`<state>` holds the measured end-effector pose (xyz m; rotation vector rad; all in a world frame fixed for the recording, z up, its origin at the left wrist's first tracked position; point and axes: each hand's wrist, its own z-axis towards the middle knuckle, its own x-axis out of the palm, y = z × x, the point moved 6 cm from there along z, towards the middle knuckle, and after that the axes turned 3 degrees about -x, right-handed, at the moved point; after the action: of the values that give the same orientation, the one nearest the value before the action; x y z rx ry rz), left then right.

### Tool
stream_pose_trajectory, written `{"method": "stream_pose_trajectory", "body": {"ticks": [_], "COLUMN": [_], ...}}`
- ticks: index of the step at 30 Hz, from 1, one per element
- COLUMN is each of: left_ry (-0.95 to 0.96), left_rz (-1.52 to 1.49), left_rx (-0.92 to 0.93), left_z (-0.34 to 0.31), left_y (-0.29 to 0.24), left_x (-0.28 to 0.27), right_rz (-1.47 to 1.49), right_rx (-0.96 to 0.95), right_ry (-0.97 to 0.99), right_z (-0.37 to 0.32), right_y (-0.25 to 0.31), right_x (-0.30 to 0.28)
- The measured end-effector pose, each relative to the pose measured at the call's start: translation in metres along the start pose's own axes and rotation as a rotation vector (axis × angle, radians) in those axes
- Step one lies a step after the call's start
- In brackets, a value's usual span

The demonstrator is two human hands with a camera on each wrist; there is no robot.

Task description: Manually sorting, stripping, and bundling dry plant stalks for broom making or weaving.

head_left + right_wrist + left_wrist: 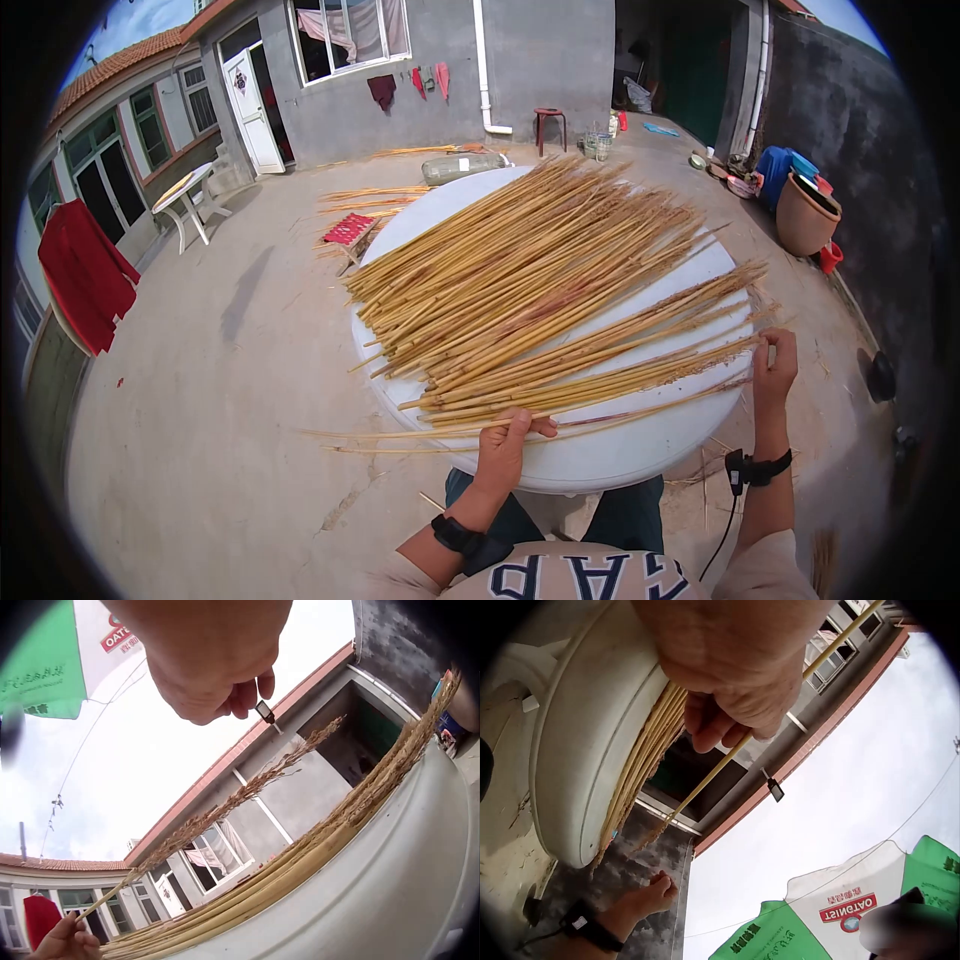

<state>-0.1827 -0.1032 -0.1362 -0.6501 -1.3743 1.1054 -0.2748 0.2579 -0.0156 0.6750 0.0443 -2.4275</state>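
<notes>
My left hand [505, 450] grips a long yellow sorghum stalk [711, 775] near the table's front edge. The stalk's thick end points left, past the table, and its brown seed head [247, 789] reaches out to the right. At the right edge, my right hand [775, 365] is raised near the seed-head ends, its fingers curled with nothing visible between them. In the right wrist view, it hovers above the seed head, apart from it. Many more stalks [520, 270] lie side by side across the round white table [640, 450], seed heads toward the right.
Behind the table, a red-topped folding stool [348, 230] and more stalks stand or lie on the concrete. A large clay pot [808, 217] and blue tubs are by the right wall. A small white table [187, 200] and a red garment [85, 265] are at left.
</notes>
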Motion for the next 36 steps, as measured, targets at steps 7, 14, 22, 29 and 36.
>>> {"method": "stream_pose_trajectory", "body": {"ticks": [7, 14, 22, 29, 36], "left_ry": [-0.002, 0.014, -0.009, -0.03, -0.025], "left_rz": [0.011, 0.009, 0.052, 0.087, 0.057], "left_rx": [0.034, 0.062, 0.14, 0.127, 0.137], "left_z": [0.001, 0.002, 0.003, 0.001, 0.002], "left_y": [0.0, -0.005, -0.012, -0.013, -0.011], "left_x": [-0.002, 0.0, 0.005, 0.009, 0.005], "right_rz": [0.33, 0.048, 0.225, 0.331, 0.418], "right_rx": [-0.059, 0.412, -0.011, -0.194, -0.24], "right_ry": [0.06, 0.07, 0.022, 0.219, 0.329], "right_z": [-0.001, -0.031, -0.011, -0.008, -0.026], "right_y": [0.035, -0.045, 0.036, 0.095, 0.094], "right_x": [-0.012, -0.023, -0.001, 0.044, 0.062]}}
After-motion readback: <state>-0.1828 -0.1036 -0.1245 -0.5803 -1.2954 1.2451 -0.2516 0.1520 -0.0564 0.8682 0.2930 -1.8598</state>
